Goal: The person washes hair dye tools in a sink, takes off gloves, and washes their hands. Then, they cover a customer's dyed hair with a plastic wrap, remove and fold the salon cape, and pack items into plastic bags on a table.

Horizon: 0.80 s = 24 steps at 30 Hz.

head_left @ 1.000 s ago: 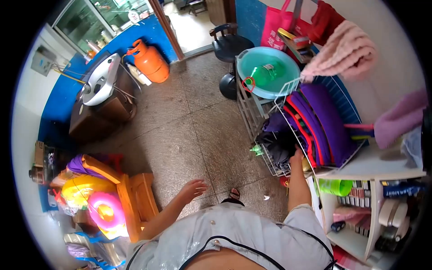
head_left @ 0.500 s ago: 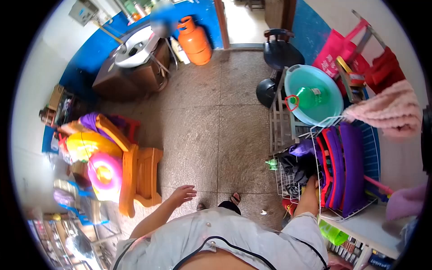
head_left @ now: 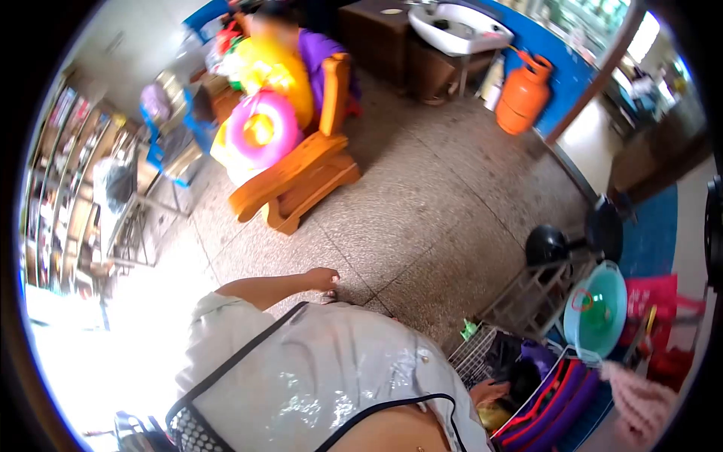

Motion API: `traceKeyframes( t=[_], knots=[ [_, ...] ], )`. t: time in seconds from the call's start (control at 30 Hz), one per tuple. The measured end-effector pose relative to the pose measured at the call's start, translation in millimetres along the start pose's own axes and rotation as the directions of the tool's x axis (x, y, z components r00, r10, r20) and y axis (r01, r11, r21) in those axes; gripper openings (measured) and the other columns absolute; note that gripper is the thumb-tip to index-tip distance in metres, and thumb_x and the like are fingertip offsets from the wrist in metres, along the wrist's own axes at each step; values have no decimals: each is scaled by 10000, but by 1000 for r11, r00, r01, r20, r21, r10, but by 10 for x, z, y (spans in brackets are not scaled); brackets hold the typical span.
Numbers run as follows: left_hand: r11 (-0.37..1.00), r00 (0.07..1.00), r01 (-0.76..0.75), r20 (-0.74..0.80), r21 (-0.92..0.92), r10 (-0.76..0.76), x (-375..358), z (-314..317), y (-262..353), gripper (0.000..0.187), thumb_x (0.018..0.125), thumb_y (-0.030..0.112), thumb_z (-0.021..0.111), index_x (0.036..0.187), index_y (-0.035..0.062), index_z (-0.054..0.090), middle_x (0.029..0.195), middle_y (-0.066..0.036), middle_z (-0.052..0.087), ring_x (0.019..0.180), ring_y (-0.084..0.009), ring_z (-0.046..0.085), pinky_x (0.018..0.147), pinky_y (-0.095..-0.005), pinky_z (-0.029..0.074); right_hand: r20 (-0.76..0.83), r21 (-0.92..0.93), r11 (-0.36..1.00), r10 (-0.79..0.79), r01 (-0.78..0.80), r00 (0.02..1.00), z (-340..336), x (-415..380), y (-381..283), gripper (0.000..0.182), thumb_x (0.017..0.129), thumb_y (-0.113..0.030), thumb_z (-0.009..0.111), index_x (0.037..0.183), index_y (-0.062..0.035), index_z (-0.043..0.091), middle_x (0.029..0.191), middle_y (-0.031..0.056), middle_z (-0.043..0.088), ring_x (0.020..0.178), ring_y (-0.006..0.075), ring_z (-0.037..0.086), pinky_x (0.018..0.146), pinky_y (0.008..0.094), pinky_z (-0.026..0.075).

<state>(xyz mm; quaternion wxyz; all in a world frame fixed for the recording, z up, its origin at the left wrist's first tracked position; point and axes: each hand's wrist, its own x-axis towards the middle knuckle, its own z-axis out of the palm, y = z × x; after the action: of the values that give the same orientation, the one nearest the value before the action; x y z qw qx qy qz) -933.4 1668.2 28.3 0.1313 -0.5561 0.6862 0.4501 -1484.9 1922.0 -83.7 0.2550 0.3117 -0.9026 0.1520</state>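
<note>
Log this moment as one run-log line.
left hand: empty, hanging over floor | right hand: in wire basket, at dark clothes | grip unclear

The person wears a pale grey short-sleeved shirt (head_left: 316,369) of shiny, wrinkled cloth, with small round buttons. A thin dark cord (head_left: 248,354) crosses the chest and loops low over the front. Both forearms are bare below the sleeves.
</note>
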Motion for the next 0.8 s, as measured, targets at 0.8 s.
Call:
traceKeyframes(
  t=[0.8],
  knots=[
    [63, 352, 9, -56, -998, -935, -1762, 1683, -3450, 284, 694, 206, 543, 921, 51, 616, 851, -146, 622, 790, -252, 606, 705, -339, 474, 681, 728, 657, -664, 194, -308, 130, -506, -5378, 276, 744, -101, 526, 1007, -17, 521, 707, 77, 567, 594, 186, 563, 512, 301, 440]
  ],
)
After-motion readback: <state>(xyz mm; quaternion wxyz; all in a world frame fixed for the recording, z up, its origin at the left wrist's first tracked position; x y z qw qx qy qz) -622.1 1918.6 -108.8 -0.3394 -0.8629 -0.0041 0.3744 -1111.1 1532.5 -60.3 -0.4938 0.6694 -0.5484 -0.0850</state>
